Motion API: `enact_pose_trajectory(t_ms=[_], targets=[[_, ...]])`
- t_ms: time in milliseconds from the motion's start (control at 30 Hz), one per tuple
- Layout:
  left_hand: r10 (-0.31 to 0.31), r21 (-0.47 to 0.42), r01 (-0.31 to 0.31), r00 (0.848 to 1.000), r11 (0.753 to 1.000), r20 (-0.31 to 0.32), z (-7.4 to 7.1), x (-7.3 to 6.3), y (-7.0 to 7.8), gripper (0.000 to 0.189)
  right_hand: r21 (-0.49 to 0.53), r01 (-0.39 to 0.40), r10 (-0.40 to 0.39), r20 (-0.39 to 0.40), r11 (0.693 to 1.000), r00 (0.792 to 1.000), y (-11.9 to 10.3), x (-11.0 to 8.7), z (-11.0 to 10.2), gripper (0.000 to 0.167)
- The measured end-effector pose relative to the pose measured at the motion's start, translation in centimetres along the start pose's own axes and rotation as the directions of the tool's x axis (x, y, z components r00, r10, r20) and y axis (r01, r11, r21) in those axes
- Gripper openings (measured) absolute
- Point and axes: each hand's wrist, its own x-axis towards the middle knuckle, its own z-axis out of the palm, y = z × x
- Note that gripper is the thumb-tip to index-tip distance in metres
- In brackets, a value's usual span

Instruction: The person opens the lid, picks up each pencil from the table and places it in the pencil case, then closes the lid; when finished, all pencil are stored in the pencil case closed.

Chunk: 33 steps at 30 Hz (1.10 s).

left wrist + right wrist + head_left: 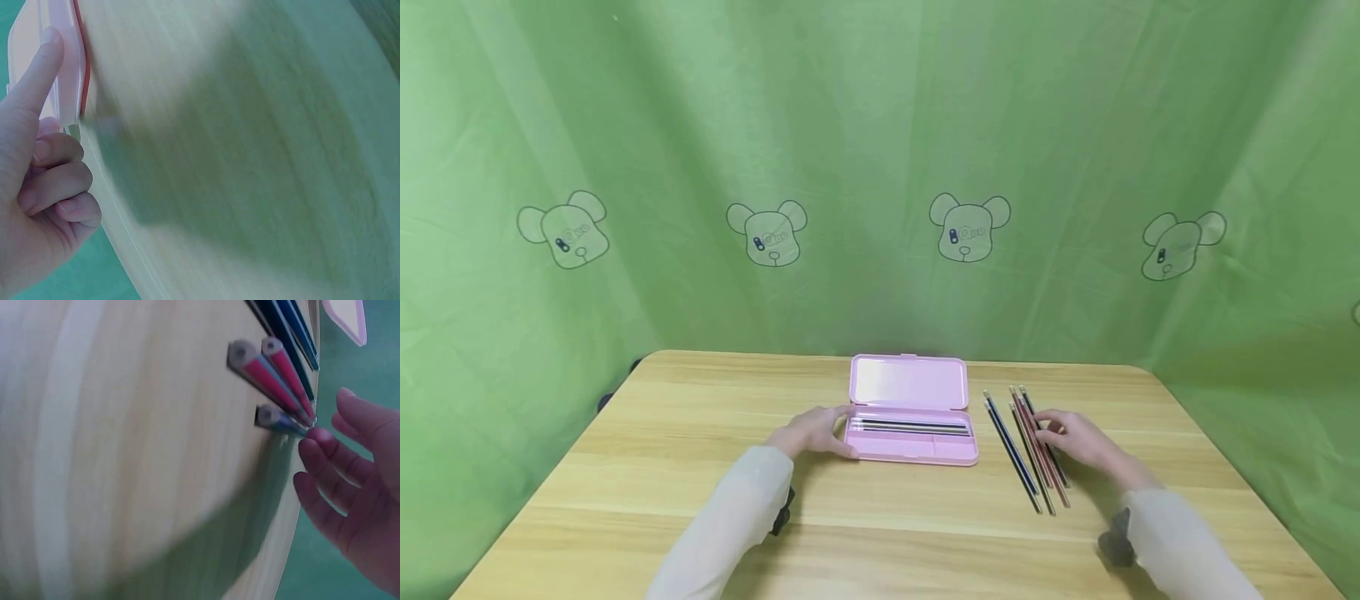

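A pink pencil case (891,447) lies with its lid (910,382) laid back, and several pencils (913,428) rest in its rear compartment. My left hand (814,431) holds the case by its left end; in the left wrist view the thumb (47,59) stretches along it and the other fingers curl. Right of the case, several loose pencils lie side by side: blue ones (1011,450), red ones (1051,467) and dark ones. Over the rightmost of them is my right hand (1078,439), thumb and fingers apart, fingertips right at a dark pencil (269,416).
The wooden table (625,500) has its far edge just behind the case lid. A green curtain (850,125) printed with bear heads hangs behind and at both sides. A dark wrist device (1117,537) sits at the right sleeve.
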Motion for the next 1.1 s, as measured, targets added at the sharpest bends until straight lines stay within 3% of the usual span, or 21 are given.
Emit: enact_pose_trajectory(t_ms=[300, 567, 1100], targets=[[0.009, 0.001, -0.009, 1.000, 1.000, 0.000, 0.03, -0.11, 0.03, 0.087, -0.046, -0.014, 0.016, 0.058, 0.999, 0.998, 0.35, -0.70, -0.47, 0.046], [0.010, -0.008, -0.010, 1.000, 1.000, -0.003, 0.01, -0.14, 0.03, 0.087, -0.040, -0.079, 0.083, 0.099, 0.996, 0.992, 0.56, -0.40, -0.36, 0.049], [0.008, -0.005, -0.008, 1.000, 1.000, 0.003, -0.15, -0.33, 0.23, 0.087, -0.095, -0.124, 0.129, 0.048, 0.988, 0.991, -0.15, 0.25, -0.13, 0.048]])
